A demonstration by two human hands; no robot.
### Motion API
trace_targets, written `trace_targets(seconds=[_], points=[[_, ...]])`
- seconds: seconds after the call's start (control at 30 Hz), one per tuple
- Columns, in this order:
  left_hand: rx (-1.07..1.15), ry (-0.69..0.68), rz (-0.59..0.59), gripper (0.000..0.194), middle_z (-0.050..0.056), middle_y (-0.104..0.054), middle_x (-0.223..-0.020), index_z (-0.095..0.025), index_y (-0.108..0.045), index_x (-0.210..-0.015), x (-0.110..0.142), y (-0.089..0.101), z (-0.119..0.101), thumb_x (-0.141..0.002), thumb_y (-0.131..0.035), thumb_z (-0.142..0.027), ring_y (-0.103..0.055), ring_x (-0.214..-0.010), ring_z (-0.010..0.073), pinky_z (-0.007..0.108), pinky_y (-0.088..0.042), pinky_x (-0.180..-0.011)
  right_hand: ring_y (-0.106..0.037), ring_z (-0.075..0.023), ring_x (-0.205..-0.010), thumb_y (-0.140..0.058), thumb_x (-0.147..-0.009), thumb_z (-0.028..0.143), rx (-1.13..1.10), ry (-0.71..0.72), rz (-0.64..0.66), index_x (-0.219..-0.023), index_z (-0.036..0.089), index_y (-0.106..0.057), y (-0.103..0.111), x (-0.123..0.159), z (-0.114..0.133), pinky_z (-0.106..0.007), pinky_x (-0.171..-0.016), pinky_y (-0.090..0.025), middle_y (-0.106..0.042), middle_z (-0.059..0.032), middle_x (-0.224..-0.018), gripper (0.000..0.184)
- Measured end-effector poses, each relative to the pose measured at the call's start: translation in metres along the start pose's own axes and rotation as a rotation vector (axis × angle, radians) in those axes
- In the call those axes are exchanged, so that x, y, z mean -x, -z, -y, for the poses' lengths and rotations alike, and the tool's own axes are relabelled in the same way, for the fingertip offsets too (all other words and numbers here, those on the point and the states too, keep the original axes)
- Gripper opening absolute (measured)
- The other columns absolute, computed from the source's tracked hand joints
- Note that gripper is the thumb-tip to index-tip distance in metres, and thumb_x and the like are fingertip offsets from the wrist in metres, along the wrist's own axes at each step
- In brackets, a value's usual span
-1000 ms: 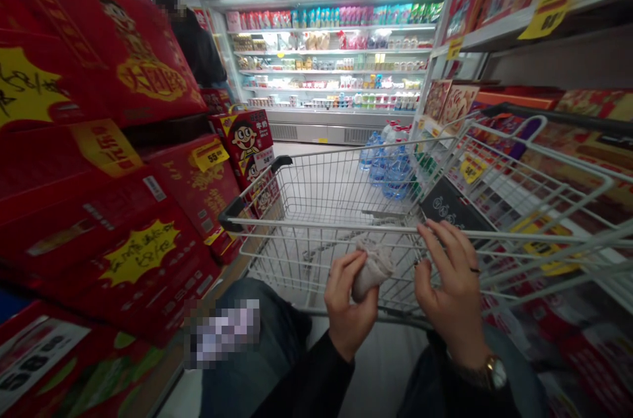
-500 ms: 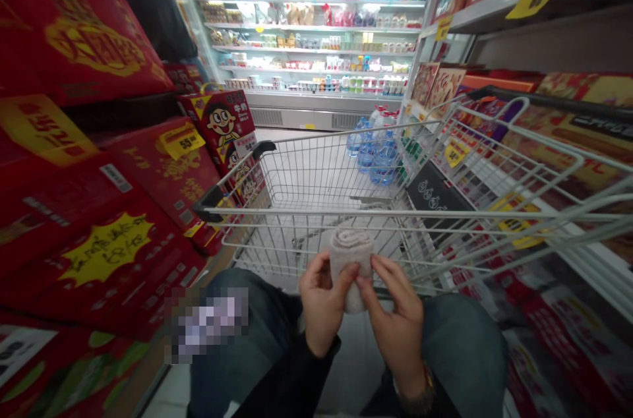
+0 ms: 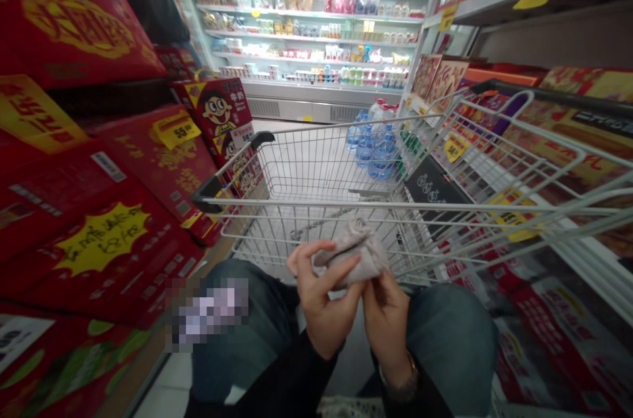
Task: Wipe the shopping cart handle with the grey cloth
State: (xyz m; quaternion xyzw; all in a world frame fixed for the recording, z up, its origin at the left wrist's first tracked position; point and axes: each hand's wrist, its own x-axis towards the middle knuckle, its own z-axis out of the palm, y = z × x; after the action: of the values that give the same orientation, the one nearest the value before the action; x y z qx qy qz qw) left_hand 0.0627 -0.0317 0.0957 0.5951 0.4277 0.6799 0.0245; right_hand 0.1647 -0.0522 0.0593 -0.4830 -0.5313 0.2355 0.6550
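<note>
Between my two hands is a rolled, light grey-beige cloth [image 3: 372,252], soft and folded over on itself; I cannot tell whether it is a small towel or a sock. My left hand [image 3: 324,296] is wrapped round its left side, thumb and fingers bent against the fabric. From below and the right, my right hand [image 3: 388,309] pinches it, its fingertips partly hidden behind the roll. The cloth is held above my lap, in front of the wire shopping cart [image 3: 316,206].
Stacked red gift boxes [image 3: 133,167] stand close on the left. Shelves with packaged goods [image 3: 558,121] line the right. Water bottles [image 3: 380,151] stand on the floor beyond the cart, before a refrigerated display [image 3: 316,98]. A person in dark clothing [image 3: 148,2] is at upper left.
The cloth has gone from an upright, neat roll to a tilted, partly opened shape. My left fingers have moved over its front, and my right hand has shifted underneath.
</note>
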Motion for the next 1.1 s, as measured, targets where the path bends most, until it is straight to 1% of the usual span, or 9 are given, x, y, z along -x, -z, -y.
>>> trace_targets(seconds=[0.2, 0.43, 0.5, 0.6, 0.7, 0.8, 0.93, 1.03, 1.1], points=[[0.050, -0.059, 0.170, 0.033, 0.002, -0.067, -0.096, -0.032, -0.077, -0.110, -0.004, 0.008, -0.011, -0.081, -0.080, -0.016, -0.067, -0.089, 0.0192, 0.035, -0.058, -0.078, -0.074, -0.0204, -0.082, -0.062, -0.097, 0.036, -0.086, -0.031, -0.026, -0.110, 0.023, -0.076, -0.001, -0.001, 0.009, -0.034, -0.079, -0.065, -0.078, -0.0053, -0.092, 0.023], [0.290, 0.167, 0.563, 0.018, 0.006, -0.076, -0.104, -0.026, -0.079, -0.108, -0.029, 0.020, -0.011, -0.095, -0.068, -0.025, -0.072, -0.096, 0.0201, 0.031, -0.061, -0.084, -0.075, -0.0222, -0.099, -0.067, -0.094, 0.041, -0.233, -0.129, 0.137, -0.121, 0.020, -0.070, 0.015, -0.013, 0.011, -0.033, -0.090, -0.062, -0.078, -0.0076, -0.111, 0.034], [0.369, 0.250, 0.566, 0.022, 0.007, -0.077, -0.107, -0.025, -0.076, -0.115, -0.028, 0.018, -0.009, -0.095, -0.068, -0.025, -0.074, -0.098, 0.0206, 0.032, -0.061, -0.086, -0.074, -0.0224, -0.106, -0.069, -0.093, 0.039, -0.272, -0.150, 0.144, -0.125, 0.021, -0.068, 0.019, -0.013, 0.008, -0.033, -0.093, -0.061, -0.077, -0.0082, -0.117, 0.037], [0.441, 0.422, 0.428, 0.021, 0.005, -0.078, -0.092, -0.020, -0.073, -0.109, -0.019, 0.011, -0.008, -0.089, -0.075, -0.027, -0.076, -0.082, 0.0191, 0.029, -0.063, -0.075, -0.074, -0.0222, -0.107, -0.073, -0.090, 0.037, -0.327, -0.209, 0.129, -0.123, 0.022, -0.067, 0.018, -0.010, 0.005, -0.031, -0.092, -0.061, -0.076, -0.0085, -0.121, 0.037], [0.243, 0.258, 0.234, 0.003, 0.004, -0.075, -0.086, -0.020, -0.073, -0.088, -0.007, 0.005, -0.009, -0.088, -0.076, -0.022, -0.073, -0.081, 0.0174, 0.029, -0.061, -0.076, -0.072, -0.0214, -0.112, -0.077, -0.087, 0.034, -0.395, -0.285, 0.058, -0.126, 0.024, -0.065, 0.012, -0.005, 0.003, -0.031, -0.097, -0.059, -0.074, -0.0085, -0.126, 0.042], [-0.037, -0.019, 0.170, 0.015, 0.006, -0.070, -0.095, -0.023, -0.076, -0.103, 0.000, 0.005, -0.011, -0.092, -0.068, -0.016, -0.068, -0.088, 0.0173, 0.032, -0.059, -0.080, -0.069, -0.0215, -0.120, -0.080, -0.085, 0.033, -0.469, -0.328, -0.030, -0.136, 0.025, -0.060, 0.008, -0.004, 0.002, -0.032, -0.104, -0.055, -0.071, -0.0090, -0.132, 0.055], [-0.098, -0.157, 0.408, 0.048, 0.012, -0.065, -0.117, -0.022, -0.058, -0.141, 0.002, 0.011, -0.012, -0.095, -0.068, -0.028, -0.065, -0.107, 0.0229, 0.039, -0.060, -0.090, -0.067, -0.0216, -0.124, -0.080, -0.084, 0.039, -0.508, -0.380, -0.038, -0.140, 0.027, -0.056, 0.014, -0.009, 0.006, -0.035, -0.109, -0.053, -0.067, -0.0088, -0.139, 0.062], [-0.104, -0.193, 0.567, 0.074, 0.016, -0.059, -0.133, -0.020, -0.042, -0.155, 0.000, 0.015, -0.010, -0.090, -0.073, -0.042, -0.058, -0.124, 0.0299, 0.047, -0.056, -0.103, -0.067, -0.0219, -0.123, -0.076, -0.087, 0.046, -0.531, -0.429, -0.028, -0.140, 0.030, -0.056, 0.022, -0.011, 0.011, -0.037, -0.109, -0.054, -0.068, -0.0074, -0.138, 0.059], [-0.132, -0.148, 0.609, 0.078, 0.018, -0.056, -0.136, -0.021, -0.038, -0.157, -0.001, 0.016, -0.008, -0.090, -0.073, -0.040, -0.055, -0.128, 0.0315, 0.049, -0.055, -0.105, -0.067, -0.0226, -0.125, -0.069, -0.091, 0.050, -0.549, -0.438, -0.007, -0.142, 0.031, -0.054, 0.025, -0.010, 0.013, -0.038, -0.109, -0.054, -0.068, -0.0076, -0.139, 0.056]])
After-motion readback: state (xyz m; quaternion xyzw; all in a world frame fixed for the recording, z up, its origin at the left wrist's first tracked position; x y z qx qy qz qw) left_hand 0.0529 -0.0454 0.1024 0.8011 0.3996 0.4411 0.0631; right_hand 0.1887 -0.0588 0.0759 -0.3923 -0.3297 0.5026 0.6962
